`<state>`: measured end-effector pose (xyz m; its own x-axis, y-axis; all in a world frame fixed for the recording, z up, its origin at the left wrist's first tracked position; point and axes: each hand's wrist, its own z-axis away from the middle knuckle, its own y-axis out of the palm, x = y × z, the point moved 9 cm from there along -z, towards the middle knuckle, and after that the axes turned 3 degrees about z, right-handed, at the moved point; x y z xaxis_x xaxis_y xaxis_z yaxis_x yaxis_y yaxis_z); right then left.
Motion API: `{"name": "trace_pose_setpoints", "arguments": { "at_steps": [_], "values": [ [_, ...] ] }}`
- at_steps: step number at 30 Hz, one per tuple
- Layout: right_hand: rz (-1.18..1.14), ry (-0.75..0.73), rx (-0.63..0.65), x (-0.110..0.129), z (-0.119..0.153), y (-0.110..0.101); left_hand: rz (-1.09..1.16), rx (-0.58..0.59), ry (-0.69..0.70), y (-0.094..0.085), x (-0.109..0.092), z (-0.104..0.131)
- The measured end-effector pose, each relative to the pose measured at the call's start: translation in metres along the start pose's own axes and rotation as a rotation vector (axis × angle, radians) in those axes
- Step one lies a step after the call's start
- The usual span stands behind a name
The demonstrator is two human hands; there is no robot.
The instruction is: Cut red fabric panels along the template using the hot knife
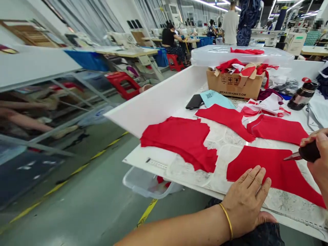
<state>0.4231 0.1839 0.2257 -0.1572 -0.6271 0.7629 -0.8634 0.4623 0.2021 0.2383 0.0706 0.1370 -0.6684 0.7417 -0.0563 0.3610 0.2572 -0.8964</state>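
My left hand (247, 201), a gold bangle at its wrist, presses flat with fingers stretched out on the near edge of a red fabric piece (266, 162). In my right hand (319, 162), at the right edge, is a pointed tool (309, 152) with a black handle and a tapered metal tip. Its tip meets or hovers just over the same red piece; I cannot tell which. To the left lies a stack of red cut pieces (179, 136). Two more red pieces, one curved (222, 119) and one with a seam line (278, 128), lie behind.
A raised white board (153, 99) borders the table's left side. Farther back are a carton (233, 83) of red scraps, a black phone (194, 101), a blue card (216, 99) and a dark bottle (303, 94). A clear plastic bin (143, 186) sits below the edge. People sit at sewing machines beyond.
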Motion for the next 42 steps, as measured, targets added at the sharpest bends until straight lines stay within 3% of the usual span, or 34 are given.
{"name": "trace_pose_setpoints", "arguments": {
  "at_steps": [5,9,14,18,22,27,32,42],
  "values": [
    [-0.136,0.018,0.082,0.017,0.026,0.038,0.023,0.063,0.019,0.011,0.005,0.006],
    [-0.206,0.073,0.15,0.025,0.048,0.073,0.063,0.02,0.017,0.012,0.007,0.007],
    [-0.284,0.13,0.332,0.032,0.082,0.118,0.116,0.003,0.033,0.017,0.007,0.006],
    [-0.327,0.118,0.404,0.036,0.099,0.139,0.162,-0.004,0.051,0.017,0.008,0.004],
    [-0.31,0.175,0.379,0.03,0.101,0.14,0.18,-0.016,0.057,0.017,0.008,0.004],
    [-0.379,0.282,0.42,0.036,0.103,0.124,0.175,-0.035,0.001,0.017,0.01,0.005],
    [-0.397,0.245,0.401,0.05,0.098,0.114,0.164,-0.057,0.006,0.012,0.01,0.004],
    [-0.337,0.169,0.349,0.034,0.103,0.125,0.167,-0.06,0.02,0.018,0.009,0.006]
  ]
}}
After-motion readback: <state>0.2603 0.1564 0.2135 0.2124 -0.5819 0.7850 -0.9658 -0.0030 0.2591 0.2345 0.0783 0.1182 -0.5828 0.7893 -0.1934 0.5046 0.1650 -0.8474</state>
